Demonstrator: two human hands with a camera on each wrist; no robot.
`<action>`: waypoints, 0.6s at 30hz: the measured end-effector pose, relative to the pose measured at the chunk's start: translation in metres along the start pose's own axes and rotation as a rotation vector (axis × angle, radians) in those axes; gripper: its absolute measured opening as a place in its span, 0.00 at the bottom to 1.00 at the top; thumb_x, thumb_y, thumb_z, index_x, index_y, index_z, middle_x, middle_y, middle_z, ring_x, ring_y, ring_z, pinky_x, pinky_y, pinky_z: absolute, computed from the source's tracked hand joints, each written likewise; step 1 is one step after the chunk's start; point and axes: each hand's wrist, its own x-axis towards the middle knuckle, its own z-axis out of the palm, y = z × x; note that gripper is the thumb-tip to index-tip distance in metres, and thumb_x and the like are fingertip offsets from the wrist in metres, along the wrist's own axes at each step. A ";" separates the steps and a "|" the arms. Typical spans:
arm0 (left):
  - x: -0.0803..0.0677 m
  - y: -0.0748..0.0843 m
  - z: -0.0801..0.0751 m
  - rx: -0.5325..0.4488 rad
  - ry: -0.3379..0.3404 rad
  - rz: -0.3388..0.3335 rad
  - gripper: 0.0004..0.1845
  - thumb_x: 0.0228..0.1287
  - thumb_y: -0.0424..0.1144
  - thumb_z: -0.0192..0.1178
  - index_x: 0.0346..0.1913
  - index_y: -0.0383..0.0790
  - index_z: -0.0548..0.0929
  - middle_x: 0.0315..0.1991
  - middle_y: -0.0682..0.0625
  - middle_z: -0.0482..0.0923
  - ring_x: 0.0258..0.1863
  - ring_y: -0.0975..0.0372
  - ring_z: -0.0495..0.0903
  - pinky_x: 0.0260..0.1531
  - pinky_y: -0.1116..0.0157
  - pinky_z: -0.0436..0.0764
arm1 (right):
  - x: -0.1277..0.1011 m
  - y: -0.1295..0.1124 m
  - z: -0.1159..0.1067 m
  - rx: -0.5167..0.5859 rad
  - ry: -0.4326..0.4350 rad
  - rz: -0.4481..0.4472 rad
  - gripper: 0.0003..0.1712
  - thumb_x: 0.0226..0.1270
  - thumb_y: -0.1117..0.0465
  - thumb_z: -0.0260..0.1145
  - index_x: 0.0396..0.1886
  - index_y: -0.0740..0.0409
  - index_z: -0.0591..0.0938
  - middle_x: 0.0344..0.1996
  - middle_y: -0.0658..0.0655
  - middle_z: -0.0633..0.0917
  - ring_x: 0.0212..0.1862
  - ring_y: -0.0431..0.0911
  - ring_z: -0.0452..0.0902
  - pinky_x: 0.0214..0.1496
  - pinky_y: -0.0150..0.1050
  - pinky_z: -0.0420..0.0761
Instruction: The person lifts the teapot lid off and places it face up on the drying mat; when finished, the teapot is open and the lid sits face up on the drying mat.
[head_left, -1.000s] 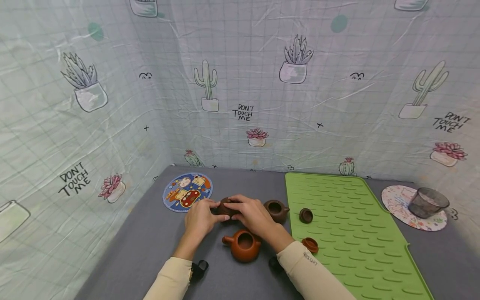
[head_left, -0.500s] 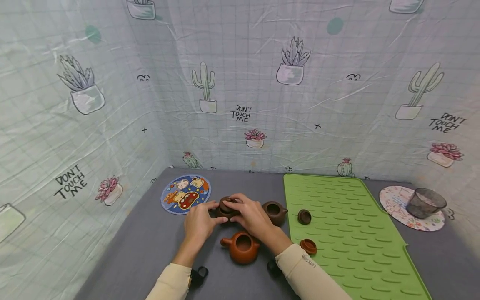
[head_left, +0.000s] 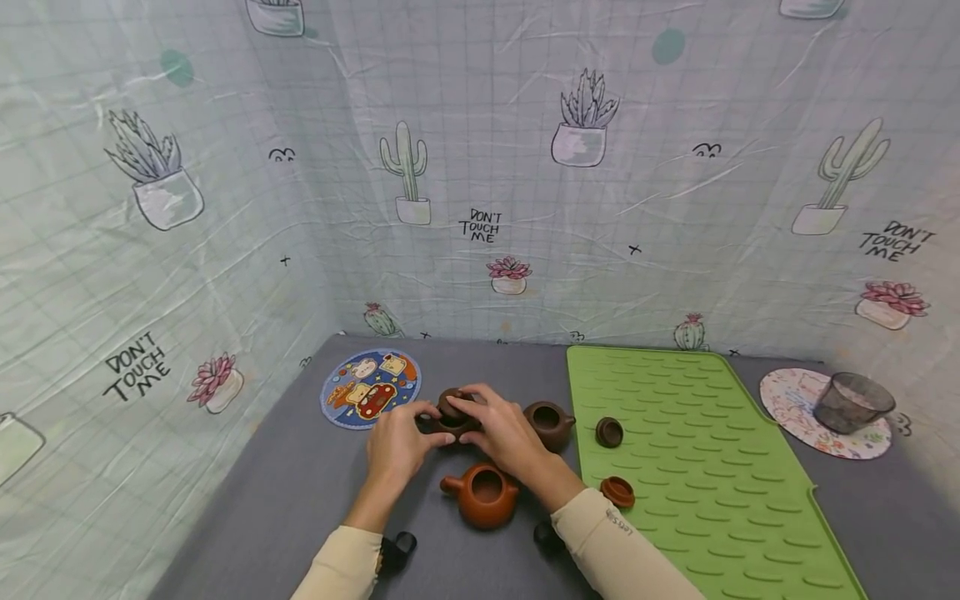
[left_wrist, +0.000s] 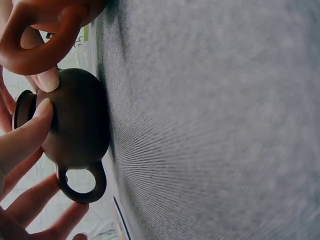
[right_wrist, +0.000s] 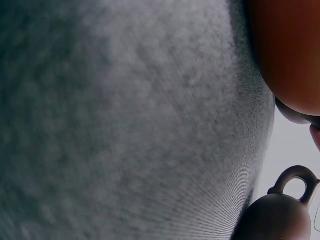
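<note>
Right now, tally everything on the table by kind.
Teapot: 3
Lid: 3
Round coaster: 2
Green mat: 1
Cup: 1
Total: 10

Dark brown teapot [head_left: 450, 421], orange-brown teapot [head_left: 482, 495], ribbed green mat [head_left: 690, 467], grey tablecloth [head_left: 285, 492].

Bright even light, soft shadows, wide-angle edge bending, wrist views blurred close up.

orange-brown teapot [right_wrist: 290, 55] upper right | dark brown teapot [right_wrist: 277, 217] lower right | grey cloth [right_wrist: 125, 125]
</note>
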 end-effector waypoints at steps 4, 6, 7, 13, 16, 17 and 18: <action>0.001 0.001 -0.002 0.000 -0.018 0.020 0.17 0.42 0.50 0.84 0.38 0.53 0.94 0.53 0.54 0.90 0.51 0.52 0.88 0.36 0.57 0.83 | 0.001 0.000 0.000 0.016 0.004 0.007 0.35 0.61 0.56 0.77 0.69 0.44 0.79 0.65 0.53 0.78 0.36 0.43 0.85 0.38 0.33 0.85; 0.001 0.001 -0.002 0.002 -0.034 0.024 0.17 0.43 0.50 0.83 0.39 0.53 0.95 0.54 0.56 0.89 0.54 0.52 0.87 0.40 0.55 0.84 | 0.001 0.000 0.000 0.025 -0.001 0.009 0.35 0.61 0.56 0.77 0.69 0.44 0.79 0.66 0.52 0.78 0.36 0.42 0.86 0.38 0.33 0.85; 0.001 0.000 -0.002 0.002 -0.043 0.021 0.17 0.43 0.50 0.83 0.40 0.53 0.95 0.55 0.56 0.89 0.54 0.52 0.87 0.41 0.55 0.84 | 0.001 0.000 0.000 0.029 -0.003 0.009 0.35 0.61 0.57 0.77 0.69 0.43 0.79 0.66 0.52 0.78 0.36 0.43 0.86 0.39 0.33 0.85; 0.004 -0.001 -0.004 0.020 -0.073 0.043 0.17 0.44 0.51 0.83 0.39 0.53 0.95 0.55 0.56 0.89 0.51 0.52 0.88 0.36 0.59 0.81 | 0.002 -0.001 -0.002 0.044 -0.031 0.020 0.35 0.62 0.57 0.76 0.70 0.44 0.79 0.66 0.52 0.77 0.42 0.44 0.87 0.42 0.35 0.86; 0.006 -0.001 -0.006 0.022 -0.072 0.054 0.16 0.43 0.51 0.83 0.37 0.54 0.95 0.53 0.56 0.89 0.47 0.53 0.88 0.33 0.61 0.79 | 0.004 0.000 -0.006 0.066 -0.052 0.031 0.35 0.61 0.58 0.77 0.69 0.44 0.79 0.66 0.52 0.78 0.46 0.46 0.86 0.43 0.37 0.86; 0.006 -0.001 -0.006 0.022 -0.071 0.056 0.15 0.42 0.51 0.83 0.37 0.54 0.95 0.53 0.56 0.89 0.47 0.53 0.88 0.34 0.61 0.79 | 0.005 0.000 -0.007 0.076 -0.056 0.034 0.34 0.61 0.58 0.77 0.68 0.45 0.80 0.65 0.52 0.78 0.48 0.46 0.86 0.44 0.37 0.86; 0.006 -0.001 -0.006 0.021 -0.073 0.055 0.15 0.42 0.51 0.83 0.36 0.54 0.95 0.53 0.57 0.90 0.47 0.53 0.88 0.34 0.60 0.80 | 0.006 0.001 -0.009 0.087 -0.058 0.037 0.33 0.61 0.59 0.77 0.68 0.45 0.80 0.65 0.52 0.79 0.50 0.46 0.86 0.45 0.37 0.86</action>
